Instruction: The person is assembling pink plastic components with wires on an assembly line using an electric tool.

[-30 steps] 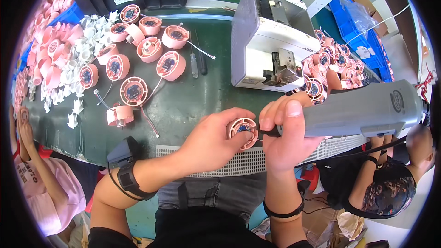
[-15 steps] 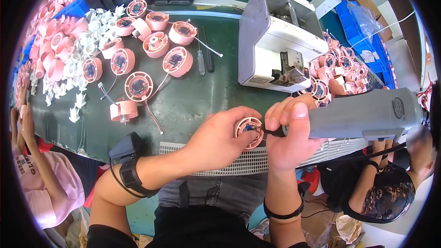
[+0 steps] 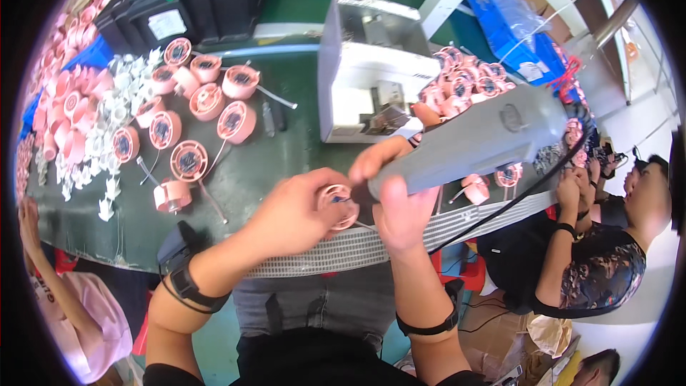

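Observation:
My left hand (image 3: 289,214) is closed around a round pink plastic housing (image 3: 348,216) just above the near edge of the table. Dark and blue parts show inside the housing, partly covered by my thumb. A grey electric screwdriver (image 3: 475,139) with a black cord is gripped in my right hand (image 3: 399,207). Its narrow end points left toward the housing, and a gap lies between them; the bit itself is too blurred to make out. Several similar pink housings with circuit boards (image 3: 189,161) and wires lie on the green table (image 3: 286,154) to the left.
A white boxy machine (image 3: 375,68) stands beyond my right hand, with more pink housings (image 3: 457,86) beside it. White plastic parts (image 3: 118,118) are heaped at left. Behind them sits a black bin (image 3: 207,11). Screwdrivers (image 3: 269,118) lie mid-table. Co-workers sit on both sides.
The view has swung right, so the table's contents appear farther left. The electric screwdriver now slants up to the right instead of lying nearly level. Both hands keep their holds.

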{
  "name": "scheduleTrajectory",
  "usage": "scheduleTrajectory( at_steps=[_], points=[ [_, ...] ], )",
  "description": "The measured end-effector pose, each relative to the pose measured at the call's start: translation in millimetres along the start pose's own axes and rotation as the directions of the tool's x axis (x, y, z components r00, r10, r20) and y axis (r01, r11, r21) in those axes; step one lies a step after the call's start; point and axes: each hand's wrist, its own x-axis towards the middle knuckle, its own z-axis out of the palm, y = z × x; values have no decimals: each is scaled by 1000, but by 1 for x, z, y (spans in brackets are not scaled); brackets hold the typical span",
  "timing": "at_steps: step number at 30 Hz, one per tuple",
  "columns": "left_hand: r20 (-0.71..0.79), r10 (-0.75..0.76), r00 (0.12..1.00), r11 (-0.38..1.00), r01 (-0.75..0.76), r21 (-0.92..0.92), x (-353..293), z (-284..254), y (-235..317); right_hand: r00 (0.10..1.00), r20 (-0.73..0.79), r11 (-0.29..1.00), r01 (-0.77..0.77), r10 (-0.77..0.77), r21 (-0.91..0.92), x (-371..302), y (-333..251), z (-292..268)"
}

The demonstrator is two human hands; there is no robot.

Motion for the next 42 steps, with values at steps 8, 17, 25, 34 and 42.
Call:
scheduleTrajectory(
  at_steps=[8,17,25,34,42],
  points=[
    [-625,506,595,705,133,697,-15,-50,28,886,-444,349,-377,-135,-858,-35,-18,-60],
    [-360,682,637,626,-252,738,-8,-37,20,901,-402,182,-372,-165,-910,-34,-6,-70],
    [-32,392,919,879,-364,309,-6,-11,9,937,-326,405,-250,-129,-879,-44,-18,-71],
    [515,4,857,889,232,-394,1,-3,0,913,406,743,290,-27,-603,-59,-44,-51],
    [359,49,932,918,100,-384,-2,0,-5,940,290,778,43,181,-627,-33,-38,-40]
  ],
)
